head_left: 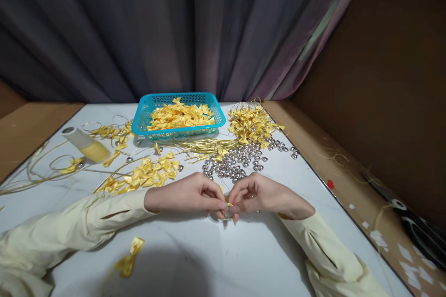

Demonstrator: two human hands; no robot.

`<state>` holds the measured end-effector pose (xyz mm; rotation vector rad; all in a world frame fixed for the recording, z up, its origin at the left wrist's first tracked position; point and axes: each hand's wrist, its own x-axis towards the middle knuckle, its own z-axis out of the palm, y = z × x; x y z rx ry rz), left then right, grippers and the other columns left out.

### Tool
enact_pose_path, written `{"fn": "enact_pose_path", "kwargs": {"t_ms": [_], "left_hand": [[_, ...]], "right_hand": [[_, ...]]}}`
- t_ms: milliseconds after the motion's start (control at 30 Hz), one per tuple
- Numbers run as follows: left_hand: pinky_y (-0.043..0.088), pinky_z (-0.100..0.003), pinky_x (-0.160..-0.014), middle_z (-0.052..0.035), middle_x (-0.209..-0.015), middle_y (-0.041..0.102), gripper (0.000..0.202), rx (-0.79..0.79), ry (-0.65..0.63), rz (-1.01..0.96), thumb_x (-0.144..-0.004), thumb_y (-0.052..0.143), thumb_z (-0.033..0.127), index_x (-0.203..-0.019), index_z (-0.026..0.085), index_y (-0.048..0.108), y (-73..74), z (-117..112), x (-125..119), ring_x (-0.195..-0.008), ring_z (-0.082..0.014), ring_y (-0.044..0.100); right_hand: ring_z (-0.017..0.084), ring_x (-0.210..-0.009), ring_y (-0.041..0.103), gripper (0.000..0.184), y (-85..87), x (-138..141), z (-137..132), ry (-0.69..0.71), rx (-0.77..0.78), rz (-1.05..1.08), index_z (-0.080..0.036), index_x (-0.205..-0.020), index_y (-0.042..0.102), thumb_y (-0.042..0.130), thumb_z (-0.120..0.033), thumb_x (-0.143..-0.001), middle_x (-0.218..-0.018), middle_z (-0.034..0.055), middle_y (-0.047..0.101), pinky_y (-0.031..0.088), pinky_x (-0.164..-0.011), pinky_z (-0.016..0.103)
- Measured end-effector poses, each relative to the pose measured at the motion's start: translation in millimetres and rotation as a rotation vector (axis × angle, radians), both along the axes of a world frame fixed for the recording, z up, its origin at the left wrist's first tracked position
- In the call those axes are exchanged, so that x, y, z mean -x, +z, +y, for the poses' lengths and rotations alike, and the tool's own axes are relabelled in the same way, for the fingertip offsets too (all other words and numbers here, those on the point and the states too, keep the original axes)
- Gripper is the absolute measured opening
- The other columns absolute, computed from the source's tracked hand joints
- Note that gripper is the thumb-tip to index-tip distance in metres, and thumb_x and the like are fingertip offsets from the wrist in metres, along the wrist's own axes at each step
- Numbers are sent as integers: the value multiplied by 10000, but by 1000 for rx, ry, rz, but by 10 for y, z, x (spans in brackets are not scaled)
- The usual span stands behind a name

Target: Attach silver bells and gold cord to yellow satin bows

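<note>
My left hand (190, 193) and my right hand (261, 197) meet at the middle of the white tabletop (209, 260), fingers pinched together. Between the fingertips is a small yellow ribbon piece with thin gold cord (227, 203); both hands grip it. Just beyond my hands lies a heap of small silver beads (237, 162). A row of yellow satin bows (146, 174) lies to the left of the beads. One loose yellow bow (129, 257) rests near my left sleeve.
A blue plastic basket (146, 113) full of yellow bows stands at the back. Finished bows with gold loops (252, 123) pile at the right of it. A yellow thread spool (85, 144) lies left. Scissors (414, 222) rest on the brown surface, right. Dark curtain behind.
</note>
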<state>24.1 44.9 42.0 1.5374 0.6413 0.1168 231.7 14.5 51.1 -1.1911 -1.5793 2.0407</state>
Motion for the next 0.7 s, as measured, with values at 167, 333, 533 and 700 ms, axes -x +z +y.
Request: {"fn": "enact_pose_path", "kwargs": {"t_ms": [167,333,533,700], "left_hand": [[516,-230,-681,-75,-832,741,173,-4,-23,11,-816,624,279,-812,130,711,-2,4,5,-761,-149,679],[518,-219,-681,-68,-829,742,156,6,-30,-8,-817,621,260,-808,133,711,-12,6,12,-756,-142,683],[516,-212,-666,-62,-813,742,158,16,-33,-9,-816,623,264,-808,137,716,-10,2,11,-747,-135,682],[511,-201,-655,-70,-808,745,151,-105,-53,15,-823,609,227,-821,130,725,23,-4,4,-730,-138,681]], "right_hand": [[123,-621,636,163,2,-6,-2,6,-16,-7,-131,-781,701,734,-260,-686,-632,11,685,461,-612,221],[125,-630,640,155,0,-1,1,12,-23,-18,-138,-786,712,732,-248,-680,-667,17,695,462,-612,221],[126,-624,637,177,-4,1,2,13,-17,-9,-137,-790,711,728,-280,-687,-656,16,690,463,-620,228],[124,-630,631,208,-10,-5,4,22,-16,6,-133,-795,719,742,-310,-688,-656,19,694,459,-642,226]]}}
